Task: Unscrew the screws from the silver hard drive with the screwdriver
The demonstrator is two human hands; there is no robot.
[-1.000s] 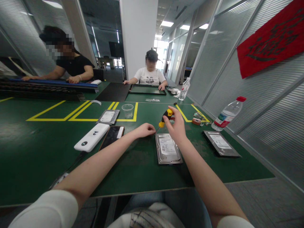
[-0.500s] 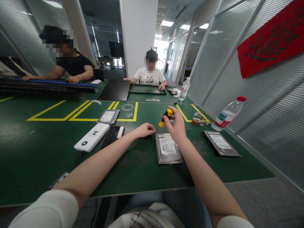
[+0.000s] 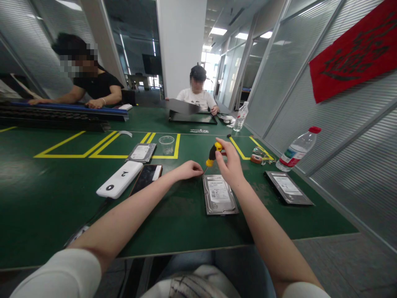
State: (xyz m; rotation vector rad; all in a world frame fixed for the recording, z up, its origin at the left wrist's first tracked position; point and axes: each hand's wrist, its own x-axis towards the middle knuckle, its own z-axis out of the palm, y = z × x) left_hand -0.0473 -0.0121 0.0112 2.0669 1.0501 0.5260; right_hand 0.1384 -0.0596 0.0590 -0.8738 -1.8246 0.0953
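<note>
A hard drive lies label up on the green table in front of me. My right hand is closed around the top of a yellow and black screwdriver, which leans so that its thin shaft points down at the drive's far left corner. Beside that corner, my left hand has its fingers pinched together, close to the screwdriver's tip. What those fingers hold, if anything, is too small to make out.
A second hard drive and a water bottle are at right, near tape rolls. To the left are a white power bank, a phone, another drive and a plastic cup. Two people sit across the table.
The screwdriver's handle has tilted slightly to the left with my right hand's fingers. My left hand stays in place. Across the table, a person has lifted a dark panel over the frame.
</note>
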